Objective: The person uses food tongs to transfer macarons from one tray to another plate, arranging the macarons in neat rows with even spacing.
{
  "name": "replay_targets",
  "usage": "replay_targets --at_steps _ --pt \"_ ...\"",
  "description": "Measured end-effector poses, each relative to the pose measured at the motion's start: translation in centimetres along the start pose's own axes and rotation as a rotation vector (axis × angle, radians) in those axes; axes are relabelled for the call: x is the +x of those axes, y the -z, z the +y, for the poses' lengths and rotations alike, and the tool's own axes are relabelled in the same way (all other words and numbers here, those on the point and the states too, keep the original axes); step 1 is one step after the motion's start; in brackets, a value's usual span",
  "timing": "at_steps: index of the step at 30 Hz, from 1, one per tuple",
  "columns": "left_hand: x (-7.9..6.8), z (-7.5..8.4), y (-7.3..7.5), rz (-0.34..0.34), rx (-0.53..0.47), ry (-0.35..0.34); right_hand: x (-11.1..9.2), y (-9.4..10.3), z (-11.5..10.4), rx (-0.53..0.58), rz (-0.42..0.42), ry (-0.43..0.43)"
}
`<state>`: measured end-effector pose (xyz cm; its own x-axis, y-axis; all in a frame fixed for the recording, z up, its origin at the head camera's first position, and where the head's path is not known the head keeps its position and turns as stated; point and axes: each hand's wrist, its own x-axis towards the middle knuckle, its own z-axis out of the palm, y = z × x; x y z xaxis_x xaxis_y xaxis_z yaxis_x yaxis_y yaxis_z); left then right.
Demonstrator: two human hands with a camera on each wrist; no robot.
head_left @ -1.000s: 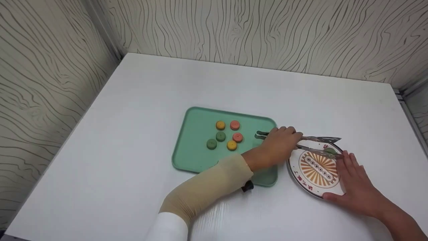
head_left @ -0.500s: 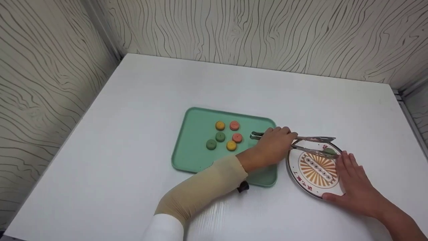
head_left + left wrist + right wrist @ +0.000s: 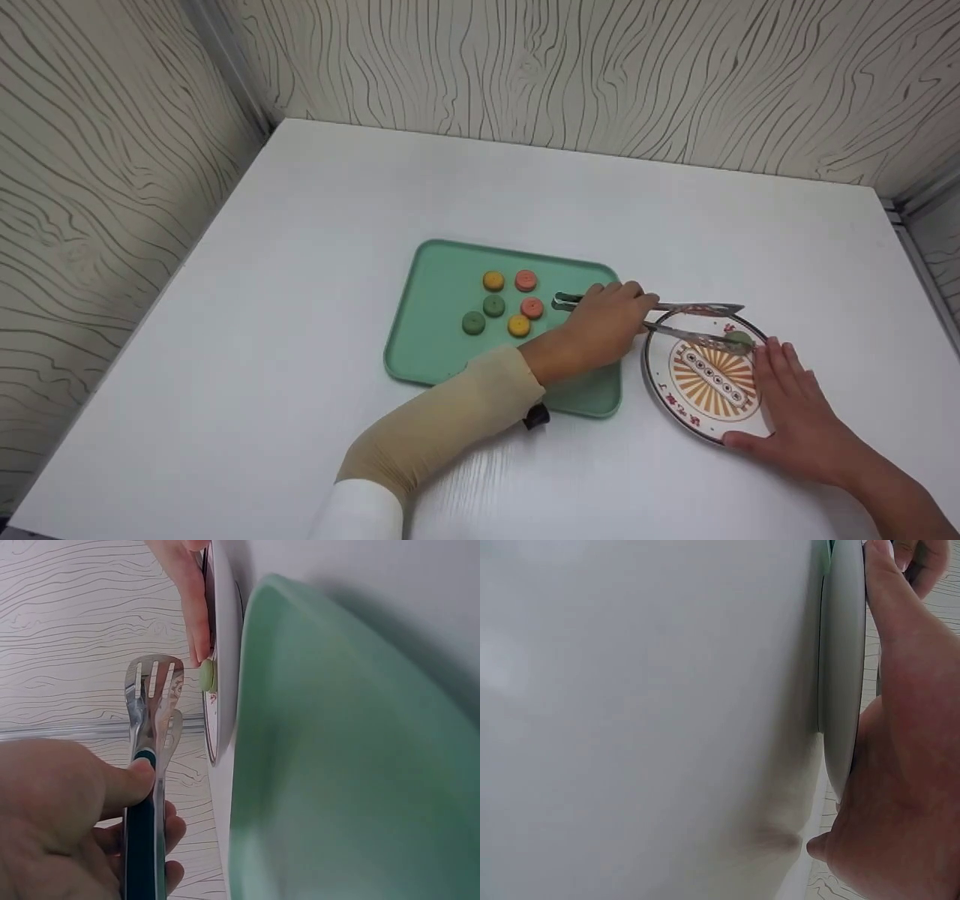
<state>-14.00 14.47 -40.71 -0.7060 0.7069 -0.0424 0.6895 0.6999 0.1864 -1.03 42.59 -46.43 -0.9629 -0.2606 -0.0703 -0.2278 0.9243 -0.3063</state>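
My left hand (image 3: 609, 322) grips a pair of metal tongs (image 3: 694, 337) by the dark green handle, over the right side of the tray. The slotted tips of the tongs (image 3: 154, 679) are spread apart above the plate. One green macaron (image 3: 739, 341) lies near the far right rim of the patterned white plate (image 3: 679, 401); one tong arm overlaps it in the head view. My right hand (image 3: 799, 420) rests on the plate's right rim, fingers straight and thumb at the near edge. In the left wrist view its fingertips are right by the green macaron (image 3: 207, 676).
Left of the plate lies a green tray (image 3: 431, 289) with two yellow macarons (image 3: 493, 280), two pink macarons (image 3: 526, 280) and two green macarons (image 3: 494, 305). Both stand on a white table (image 3: 300, 300), with wood-patterned panels (image 3: 562, 75) behind and at the sides.
My left hand and the tongs have shifted left, drawing the tips back over the plate. The green macaron stays in place on the plate, and my right hand has not moved.
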Motion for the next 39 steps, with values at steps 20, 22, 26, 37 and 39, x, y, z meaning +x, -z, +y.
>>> replay_targets --at_steps 20,22,26,37,39 --pt "-1.1 -1.6 -0.1 0.026 -0.042 0.012 0.2 0.3 -0.2 0.001 -0.009 -0.016" --pt "-1.3 -1.7 -0.1 0.03 -0.042 0.011 0.1 0.2 -0.2 0.001 -0.016 -0.021" --pt "-1.6 -2.0 0.0 0.036 -0.052 0.0 0.2 0.1 -0.2 0.002 -0.021 -0.026" --pt "-2.4 -2.9 0.2 0.047 -0.058 -0.015 0.2 0.0 0.1 -0.004 0.001 -0.001" --pt "-2.6 -3.0 0.2 0.047 -0.059 -0.021 0.2 0.0 0.1 -0.002 0.0 -0.003"
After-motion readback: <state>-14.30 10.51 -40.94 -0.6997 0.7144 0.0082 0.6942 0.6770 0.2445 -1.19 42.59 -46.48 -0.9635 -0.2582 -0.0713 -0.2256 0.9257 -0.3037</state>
